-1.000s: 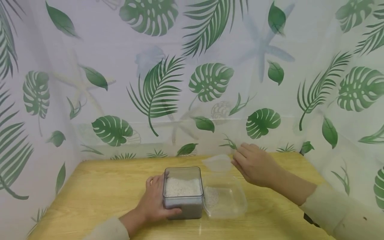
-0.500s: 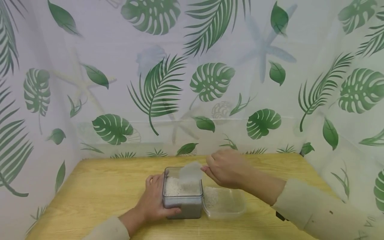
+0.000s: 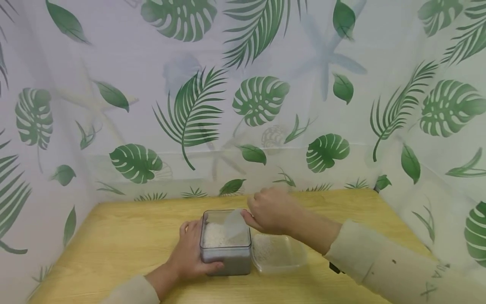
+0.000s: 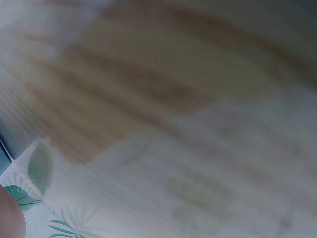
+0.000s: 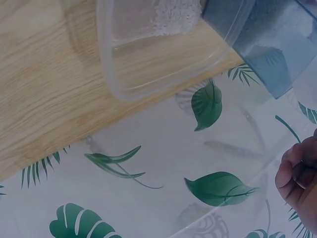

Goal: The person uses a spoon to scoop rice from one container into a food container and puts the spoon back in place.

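A square, see-through grey box (image 3: 226,265) of white rice (image 3: 214,234) stands on the table. My left hand (image 3: 188,253) grips its left side, thumb across the front and fingers behind. With curled fingers, my right hand (image 3: 271,211) holds a translucent white scoop (image 3: 235,223), whose blade dips inside the box over the rice. To the box's right sits a shallow clear plastic container (image 3: 298,253) with a small heap of rice grains (image 3: 265,247) at its left side. In the right wrist view, the right hand (image 5: 300,181) shows at the right edge.
The wooden table (image 3: 129,240) carries both containers side by side. Behind it and at both sides hang white sheets with green leaf prints (image 3: 260,100). The left wrist view is mostly blurred, with a bit of the hand (image 4: 10,218) at lower left.
My right hand has moved left with the scoop, from above the clear container into the grey box. The left hand has kept its grip; the head view has shifted slightly.
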{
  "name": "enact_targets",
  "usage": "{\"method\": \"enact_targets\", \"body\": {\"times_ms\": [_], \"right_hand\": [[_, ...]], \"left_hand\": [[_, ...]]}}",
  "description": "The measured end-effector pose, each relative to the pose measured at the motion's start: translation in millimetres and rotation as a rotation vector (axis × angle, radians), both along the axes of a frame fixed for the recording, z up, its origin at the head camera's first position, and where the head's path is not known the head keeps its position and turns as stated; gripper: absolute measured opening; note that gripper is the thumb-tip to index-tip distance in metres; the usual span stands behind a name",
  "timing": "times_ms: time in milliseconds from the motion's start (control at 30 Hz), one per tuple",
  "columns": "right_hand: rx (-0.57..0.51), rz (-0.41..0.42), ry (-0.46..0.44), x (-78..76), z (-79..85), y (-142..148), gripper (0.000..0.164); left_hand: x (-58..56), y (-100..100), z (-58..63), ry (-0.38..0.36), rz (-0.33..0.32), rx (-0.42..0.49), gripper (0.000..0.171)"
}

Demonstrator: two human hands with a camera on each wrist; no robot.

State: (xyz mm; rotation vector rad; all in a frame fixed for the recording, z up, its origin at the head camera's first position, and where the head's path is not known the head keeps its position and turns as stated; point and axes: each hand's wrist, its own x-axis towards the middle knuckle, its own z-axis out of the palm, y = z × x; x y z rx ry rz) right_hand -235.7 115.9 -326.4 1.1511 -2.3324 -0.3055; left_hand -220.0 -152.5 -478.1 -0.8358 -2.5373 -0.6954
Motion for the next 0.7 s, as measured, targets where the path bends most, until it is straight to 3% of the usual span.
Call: {"method": "enact_targets", "body": {"times_ms": [267, 467, 533, 700], "right_hand": [[-0.010, -0.016, -0.101, -2.5, -11.0, -2.6, 0.049], [0.067, 0.012, -0.222, -6.3, -16.7, 9.9, 0.045], [0.099, 0.037, -0.202, -8.8, -18.2, 14.5, 0.041], [0.162, 0.100, -0.048, -16.1, -20.4, 20.0, 0.036]], "left_hand": [[-4.4, 1.9, -2.8, 0.010, -0.010, 0.001, 0.129], [-8.4, 3.0, -4.9, 0.047, -0.018, -0.020, 0.130], [-8.0, 2.9, -5.9, 0.052, -0.013, -0.028, 0.130], [-4.0, 0.7, -5.7, 0.041, -0.005, -0.024, 0.131]]}}
